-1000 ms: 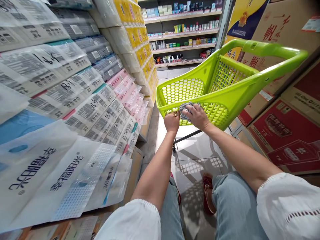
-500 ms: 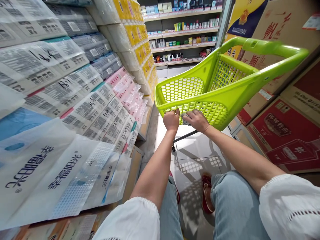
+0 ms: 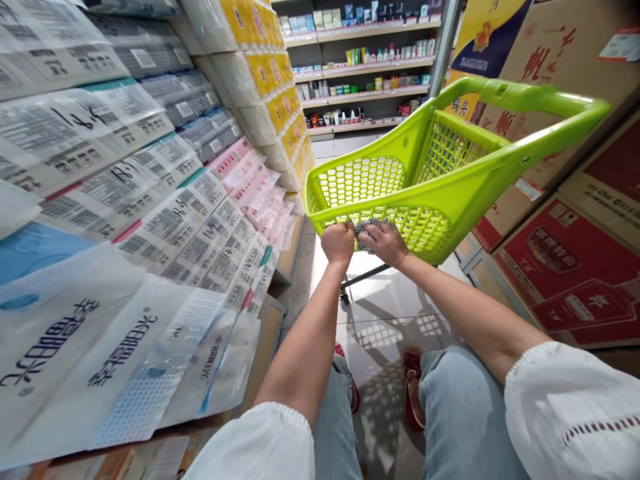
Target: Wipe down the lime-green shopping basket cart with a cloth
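Note:
A lime-green plastic shopping cart (image 3: 375, 205) stands turned sideways in front of me, its mesh side facing me. My left hand (image 3: 338, 243) is closed on the lower part of that side, near the cart's narrow end; the fingertips are hidden behind the fist. Just right of it, my right hand (image 3: 385, 243) presses a grey, fuzzy-looking cloth (image 3: 364, 231) against the mesh, with its fingers bent over the cloth. Most of the cloth is covered by the hand.
Stacked packs of paper goods (image 3: 165, 213) line the left, with yellow-printed rolls (image 3: 273, 87) behind. Large cartons (image 3: 575, 267) stand at right. Shelves of bottles and tubes (image 3: 370, 57) are at the back. A dark cart leg with a caster (image 3: 345, 295) rests on the tiled floor.
My right hand and the grey cloth have shifted slightly left along the mesh, closer to my left hand, and more cloth shows. My left hand keeps its hold; the view has shifted a little.

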`<state>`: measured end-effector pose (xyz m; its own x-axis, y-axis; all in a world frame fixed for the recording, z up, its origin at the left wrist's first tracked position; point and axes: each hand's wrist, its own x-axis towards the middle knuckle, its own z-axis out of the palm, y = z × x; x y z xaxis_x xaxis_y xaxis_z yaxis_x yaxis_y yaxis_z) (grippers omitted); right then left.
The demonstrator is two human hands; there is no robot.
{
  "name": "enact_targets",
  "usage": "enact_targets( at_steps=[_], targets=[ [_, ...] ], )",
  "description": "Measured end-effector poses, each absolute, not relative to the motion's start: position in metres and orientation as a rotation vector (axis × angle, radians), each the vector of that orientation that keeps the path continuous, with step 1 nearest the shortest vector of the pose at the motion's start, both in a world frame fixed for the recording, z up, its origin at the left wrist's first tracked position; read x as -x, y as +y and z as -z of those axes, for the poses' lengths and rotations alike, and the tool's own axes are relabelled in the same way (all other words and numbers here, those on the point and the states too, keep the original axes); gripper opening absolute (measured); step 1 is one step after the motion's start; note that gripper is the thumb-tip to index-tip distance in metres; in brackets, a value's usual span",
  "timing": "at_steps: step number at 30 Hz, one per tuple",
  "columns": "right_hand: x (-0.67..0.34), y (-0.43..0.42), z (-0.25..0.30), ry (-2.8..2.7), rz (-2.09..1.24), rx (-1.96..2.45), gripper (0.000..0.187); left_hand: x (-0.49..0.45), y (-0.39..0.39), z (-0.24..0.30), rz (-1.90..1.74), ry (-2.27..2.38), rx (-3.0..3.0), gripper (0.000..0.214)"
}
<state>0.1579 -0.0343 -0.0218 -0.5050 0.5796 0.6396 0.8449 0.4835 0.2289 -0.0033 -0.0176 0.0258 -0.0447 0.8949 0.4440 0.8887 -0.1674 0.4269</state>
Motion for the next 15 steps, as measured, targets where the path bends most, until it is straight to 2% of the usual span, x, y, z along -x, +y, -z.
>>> enact_targets(
  at_steps=[6,15],
  targets=[
    [-0.159,-0.043,0.051,-2.48,0.732,1.078,0.025,0.004,-0.018,-0.029,-0.937,2.102,-2.16,0.05],
    [-0.172,-0.038,-0.035,-2.092,0.749,1.188,0.03,0.007,-0.02,-0.031,-0.93,2.118,-2.169,0.049]
  ],
)
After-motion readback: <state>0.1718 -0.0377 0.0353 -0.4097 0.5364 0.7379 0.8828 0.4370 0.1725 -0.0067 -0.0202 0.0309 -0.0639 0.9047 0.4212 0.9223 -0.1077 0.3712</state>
